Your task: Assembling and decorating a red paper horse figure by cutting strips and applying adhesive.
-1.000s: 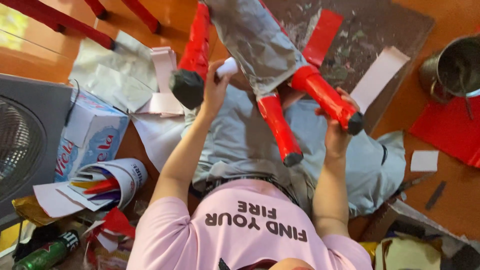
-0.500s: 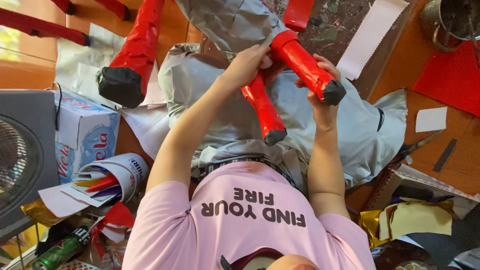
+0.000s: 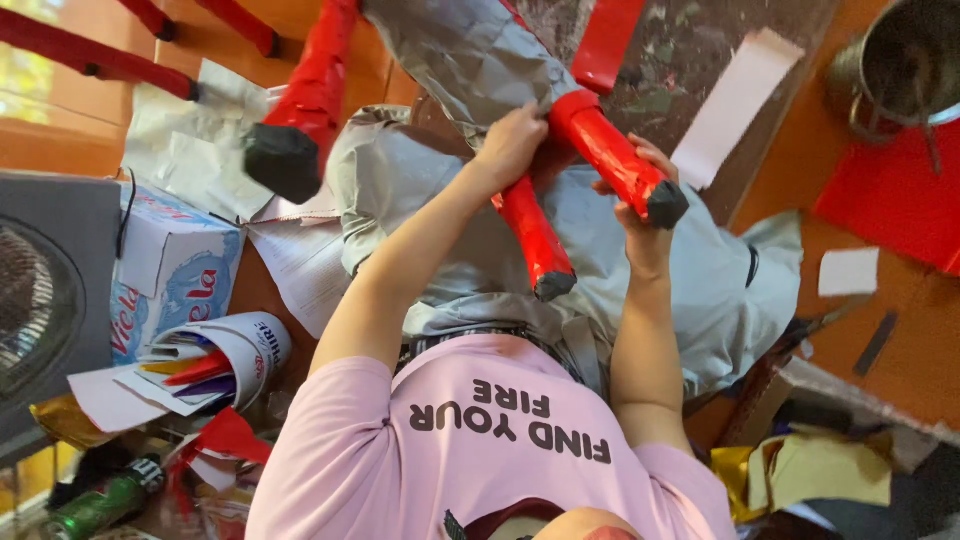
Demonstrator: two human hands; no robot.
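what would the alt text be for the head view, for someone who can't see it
Seen from above, a person in a pink shirt holds a grey paper-covered figure with red legs; the left hand has a grip at the top of one red leg, the right hand under another. Paper scraps, a cardboard box and a metal pot lie around.

This looks like a home craft corner on an orange floor. Paper scraps lie scattered at right, a tipped cup of coloured paper strips sits at lower left beside a cardboard box, and what may be a fan fills the left edge.
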